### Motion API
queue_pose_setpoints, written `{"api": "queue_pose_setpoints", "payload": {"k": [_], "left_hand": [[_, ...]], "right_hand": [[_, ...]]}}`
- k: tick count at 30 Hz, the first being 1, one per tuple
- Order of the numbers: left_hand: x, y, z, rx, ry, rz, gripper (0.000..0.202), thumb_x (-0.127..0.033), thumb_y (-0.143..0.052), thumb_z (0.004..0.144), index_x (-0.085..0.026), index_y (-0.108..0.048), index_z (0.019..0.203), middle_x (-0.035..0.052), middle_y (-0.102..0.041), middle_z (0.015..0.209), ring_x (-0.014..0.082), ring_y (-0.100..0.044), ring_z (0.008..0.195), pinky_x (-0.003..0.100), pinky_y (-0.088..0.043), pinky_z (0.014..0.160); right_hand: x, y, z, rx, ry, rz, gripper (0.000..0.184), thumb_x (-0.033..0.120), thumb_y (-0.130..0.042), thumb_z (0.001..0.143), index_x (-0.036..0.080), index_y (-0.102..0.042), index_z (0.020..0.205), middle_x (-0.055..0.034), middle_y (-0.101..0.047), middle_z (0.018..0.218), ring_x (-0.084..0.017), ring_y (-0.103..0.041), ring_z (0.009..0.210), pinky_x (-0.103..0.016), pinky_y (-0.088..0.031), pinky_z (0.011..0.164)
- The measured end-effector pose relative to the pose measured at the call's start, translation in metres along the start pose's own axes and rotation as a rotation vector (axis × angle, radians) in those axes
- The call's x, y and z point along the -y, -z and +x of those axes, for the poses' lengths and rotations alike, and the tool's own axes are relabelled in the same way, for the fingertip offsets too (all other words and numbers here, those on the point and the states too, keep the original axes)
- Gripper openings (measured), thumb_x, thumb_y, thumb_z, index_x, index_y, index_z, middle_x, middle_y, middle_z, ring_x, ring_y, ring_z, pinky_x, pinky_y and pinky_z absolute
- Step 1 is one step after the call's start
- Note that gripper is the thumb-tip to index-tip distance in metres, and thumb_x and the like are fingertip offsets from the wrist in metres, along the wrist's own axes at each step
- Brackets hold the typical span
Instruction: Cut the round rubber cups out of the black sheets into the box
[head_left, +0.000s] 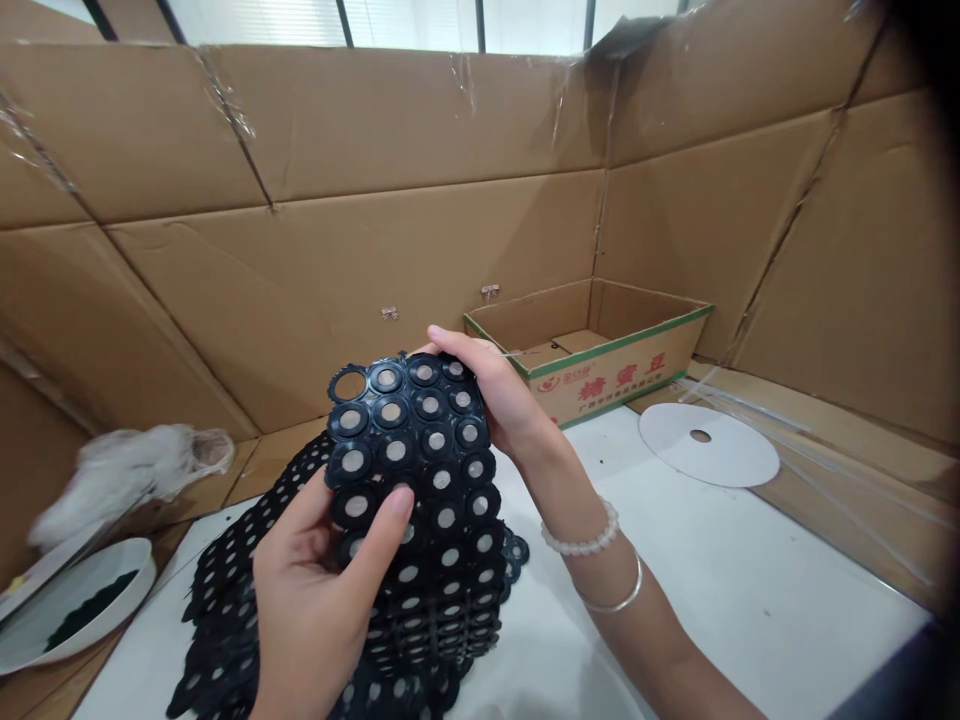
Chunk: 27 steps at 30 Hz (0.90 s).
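A flexible black sheet of joined round discs (439, 480), each with a pale grey centre, is held up in front of me. My left hand (319, 590) grips it from the lower left, thumb pressed on its face. At the upper right edge, my right hand (506, 395) holds the sheet, with its fingers mostly hidden behind. One ring at the sheet's top left corner is hollow and shows the cardboard through it. Beneath and to the left, more black disc sheets (225, 590) lie heaped on the white surface.
An open cardboard box (615, 375) with green edges stands at the back right. Beside it lie a white disc (667, 445) with a centre hole and clear strips (847, 490). On the left are a white bowl (139, 575) and crumpled plastic (142, 475). Cardboard walls (360, 260) surround the surface.
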<state>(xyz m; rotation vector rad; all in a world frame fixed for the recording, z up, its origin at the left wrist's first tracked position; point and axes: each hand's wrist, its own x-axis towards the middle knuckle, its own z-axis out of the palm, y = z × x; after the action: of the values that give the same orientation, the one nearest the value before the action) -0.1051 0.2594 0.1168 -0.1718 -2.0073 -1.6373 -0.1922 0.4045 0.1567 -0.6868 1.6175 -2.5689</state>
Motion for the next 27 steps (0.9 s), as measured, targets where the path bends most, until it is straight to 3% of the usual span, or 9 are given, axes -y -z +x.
{"api": "queue_pose_setpoints", "payload": {"k": [6,11,18,23,27], "left_hand": [[-0.0107,-0.0082,-0.0067,-0.082,-0.044,0.031,0.020,-0.037,-0.078,0.070,-0.032,-0.075,0.089,-0.0129,-0.076,0.086,0.0050,-0.068,0.077,0.004,-0.050,0.073],[-0.0072,-0.0066,-0.0038,-0.035,-0.002,0.035,0.027,-0.041,-0.080,0.067,-0.028,-0.073,0.090,-0.0089,-0.076,0.086,0.0085,-0.068,0.076,0.010,-0.053,0.071],[-0.0068,-0.0045,-0.0038,-0.044,0.224,-0.160,0.039,-0.044,-0.084,0.061,-0.025,-0.069,0.092,-0.0051,-0.075,0.084,0.0171,-0.071,0.091,0.017,-0.058,0.078],[-0.0088,-0.0058,0.0003,-0.034,0.404,-0.310,0.042,-0.039,-0.087,0.056,-0.026,-0.069,0.092,-0.0040,-0.074,0.074,0.0218,-0.073,0.083,0.023,-0.060,0.066],[-0.0103,-0.0054,0.0027,0.014,0.518,-0.369,0.048,-0.031,-0.087,0.053,-0.027,-0.070,0.098,-0.0011,-0.076,0.086,0.0233,-0.073,0.084,0.024,-0.060,0.063]], "right_hand": [[-0.0030,0.0038,0.0029,0.036,-0.042,0.115,0.029,0.045,-0.063,0.079,0.019,-0.067,0.068,0.0010,-0.065,0.065,-0.012,-0.060,0.065,-0.024,-0.047,0.067],[-0.0027,0.0041,0.0032,0.055,-0.038,0.153,0.027,0.043,-0.064,0.080,0.019,-0.069,0.069,0.0010,-0.067,0.068,-0.010,-0.060,0.066,-0.022,-0.046,0.067],[-0.0003,0.0039,0.0021,0.076,-0.031,0.138,0.029,0.042,-0.061,0.083,0.018,-0.067,0.067,0.0003,-0.063,0.063,-0.010,-0.057,0.062,-0.021,-0.044,0.063],[0.0006,0.0039,0.0013,0.074,-0.033,0.095,0.032,0.043,-0.061,0.082,0.017,-0.061,0.064,0.0004,-0.060,0.064,-0.010,-0.055,0.062,-0.022,-0.042,0.061],[0.0021,0.0052,0.0006,0.109,-0.042,0.098,0.029,0.040,-0.066,0.079,0.017,-0.063,0.062,0.0019,-0.059,0.061,-0.009,-0.050,0.057,-0.022,-0.041,0.059]]}}
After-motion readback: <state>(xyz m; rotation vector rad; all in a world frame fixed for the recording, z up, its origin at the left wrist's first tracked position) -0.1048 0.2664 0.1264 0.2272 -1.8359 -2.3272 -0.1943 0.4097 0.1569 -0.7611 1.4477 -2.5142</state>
